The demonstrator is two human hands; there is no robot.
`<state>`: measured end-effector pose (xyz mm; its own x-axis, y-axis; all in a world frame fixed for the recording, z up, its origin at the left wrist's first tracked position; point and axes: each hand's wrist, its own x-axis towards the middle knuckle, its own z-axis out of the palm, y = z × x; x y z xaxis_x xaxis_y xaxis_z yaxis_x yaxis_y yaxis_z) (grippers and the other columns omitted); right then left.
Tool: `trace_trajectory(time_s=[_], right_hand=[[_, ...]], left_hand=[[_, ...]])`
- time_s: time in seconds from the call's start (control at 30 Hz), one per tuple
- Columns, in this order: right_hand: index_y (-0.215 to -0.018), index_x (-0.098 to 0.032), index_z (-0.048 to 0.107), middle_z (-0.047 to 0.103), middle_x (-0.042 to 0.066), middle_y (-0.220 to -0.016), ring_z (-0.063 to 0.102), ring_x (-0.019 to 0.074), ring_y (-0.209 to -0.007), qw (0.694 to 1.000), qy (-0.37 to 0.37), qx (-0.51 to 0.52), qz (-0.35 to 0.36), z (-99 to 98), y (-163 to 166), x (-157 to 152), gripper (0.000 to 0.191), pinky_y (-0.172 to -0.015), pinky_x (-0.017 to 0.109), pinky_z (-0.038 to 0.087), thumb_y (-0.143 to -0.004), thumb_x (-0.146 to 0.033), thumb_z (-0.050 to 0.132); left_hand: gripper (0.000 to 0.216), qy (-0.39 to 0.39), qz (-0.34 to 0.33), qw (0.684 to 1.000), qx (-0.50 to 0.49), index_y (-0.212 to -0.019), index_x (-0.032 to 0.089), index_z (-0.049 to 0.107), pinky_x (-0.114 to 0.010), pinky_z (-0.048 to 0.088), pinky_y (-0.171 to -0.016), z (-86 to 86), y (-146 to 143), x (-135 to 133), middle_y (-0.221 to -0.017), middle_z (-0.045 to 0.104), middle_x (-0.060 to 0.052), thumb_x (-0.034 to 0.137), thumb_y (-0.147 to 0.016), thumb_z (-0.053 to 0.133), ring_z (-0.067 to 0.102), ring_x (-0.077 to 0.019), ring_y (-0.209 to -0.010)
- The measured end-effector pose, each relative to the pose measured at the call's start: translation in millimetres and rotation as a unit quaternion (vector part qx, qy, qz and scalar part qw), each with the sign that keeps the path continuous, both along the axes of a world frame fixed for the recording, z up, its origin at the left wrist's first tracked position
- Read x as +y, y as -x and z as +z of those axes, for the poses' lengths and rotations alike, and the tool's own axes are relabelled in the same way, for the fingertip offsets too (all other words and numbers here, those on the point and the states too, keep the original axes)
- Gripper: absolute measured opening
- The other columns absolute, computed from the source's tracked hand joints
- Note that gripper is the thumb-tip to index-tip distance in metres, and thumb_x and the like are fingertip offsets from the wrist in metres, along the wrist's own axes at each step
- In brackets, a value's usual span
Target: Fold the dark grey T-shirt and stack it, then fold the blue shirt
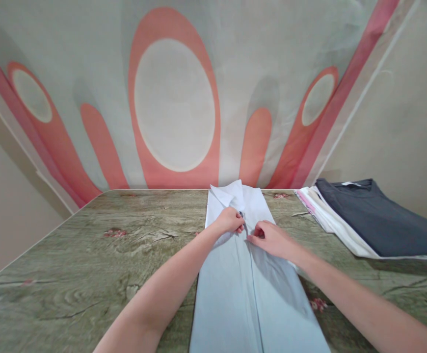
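A light blue collared shirt (224, 304) lies lengthwise in front of me, narrowed as if its sides are folded in. Its collar (231, 192) points to the table's far edge, with one collar tip turned up. My left hand (231, 219) is closed on the shirt's front opening just below the collar, fingers curled. My right hand (270, 239) pinches the other edge of the front opening, a little nearer and to the right. Between the hands the fabric is slightly lifted and parted, showing a dark gap. Whether a button is between the fingers is too small to tell.
The shirt rests on a wood-patterned table (88, 255) with printed pink flowers. To the right is a stack of folded clothes, a dark grey T-shirt (393, 220) on top of white garments (331, 215). Behind the table hangs a backdrop (235, 59) with coral shapes.
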<state>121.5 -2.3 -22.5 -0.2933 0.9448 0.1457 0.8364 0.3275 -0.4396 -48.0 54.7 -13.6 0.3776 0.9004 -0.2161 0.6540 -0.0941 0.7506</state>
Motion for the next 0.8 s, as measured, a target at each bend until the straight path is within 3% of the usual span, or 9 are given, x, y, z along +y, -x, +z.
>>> trace_trajectory(time_s=[0.17,0.37,0.5,0.57,0.63,0.7,0.8], right_hand=[[-0.067,-0.019,0.055,0.057,0.001,-0.07,0.052,0.013,-0.062,0.999,0.018,-0.032,-0.024,3.2,5.8,-15.3,0.008,-0.055,0.023,0.031,-0.071,-0.026,0.056],[-0.071,-0.018,0.055,0.057,0.002,-0.072,0.053,0.0139,-0.065,0.999,0.029,-0.036,0.003,10.0,-10.4,-30.8,0.006,-0.06,0.025,0.038,-0.073,-0.02,0.05],[-0.093,-0.016,0.06,0.06,0.009,-0.1,0.055,0.0198,-0.094,0.998,-0.022,-0.04,0.053,11.9,-16.0,-57.3,0.021,-0.082,0.033,0.042,-0.082,-0.027,0.047],[-0.118,-0.017,0.052,0.05,0.011,-0.127,0.044,0.0235,-0.116,0.991,-0.03,-0.072,0.109,9.7,-21.6,-74.0,0.038,-0.096,0.04,0.035,-0.085,-0.035,0.044],[-0.136,-0.02,0.035,0.031,0.008,-0.143,0.029,0.0244,-0.129,0.981,-0.012,-0.108,0.16,5.5,-30.8,-92.1,0.053,-0.105,0.045,0.025,-0.088,-0.041,0.04],[-0.141,-0.023,0.02,0.019,0.004,-0.147,0.021,0.0243,-0.133,0.975,0.015,-0.131,0.179,1.9,-42.4,-111.3,0.059,-0.107,0.046,0.021,-0.089,-0.045,0.037],[-0.141,-0.025,0.011,0.015,0.003,-0.147,0.021,0.0266,-0.133,0.971,0.05,-0.146,0.181,4.2,-58.0,-140.4,0.065,-0.107,0.048,0.024,-0.087,-0.049,0.038]], left_hand=[[0.021,0.001,0.003,1.0,0.005,-0.064,0.008,0.064,-0.015,0.046,-0.047,-1.1,0.2,-0.5,-0.058,0.064,-0.005,0.014,-0.074,0.046,0.058,-0.0081,-0.047],[0.021,-0.007,0.003,1.0,0.014,-0.065,0.007,0.064,-0.014,0.046,-0.047,-1.3,0.5,-1.6,-0.06,0.065,-0.006,0.013,-0.074,0.046,0.058,-0.0081,-0.048],[0.021,-0.023,0.0,0.999,0.026,-0.064,0.008,0.065,-0.016,0.045,-0.047,-3.4,0.5,-0.5,-0.059,0.065,-0.006,0.013,-0.073,0.046,0.058,-0.0091,-0.047],[0.022,-0.033,-0.001,0.999,0.035,-0.065,0.008,0.065,-0.016,0.046,-0.047,-4.1,0.6,-0.4,-0.059,0.065,-0.006,0.014,-0.073,0.045,0.059,-0.0097,-0.048],[0.022,-0.044,0.0,0.998,0.045,-0.065,0.009,0.065,-0.017,0.046,-0.049,-4.1,0.5,-0.8,-0.059,0.065,-0.005,0.014,-0.073,0.045,0.06,-0.0101,-0.049],[0.022,-0.057,0.0,0.997,0.059,-0.065,0.01,0.065,-0.017,0.047,-0.052,-3.5,0.1,-1.8,-0.058,0.065,-0.004,0.015,-0.072,0.045,0.06,-0.0106,-0.051],[0.022,-0.081,0.0,0.993,0.081,-0.063,0.01,0.065,-0.018,0.047,-0.055,-2.3,-0.9,-3.5,-0.053,0.063,-0.004,0.015,-0.071,0.046,0.061,-0.0116,-0.053]])
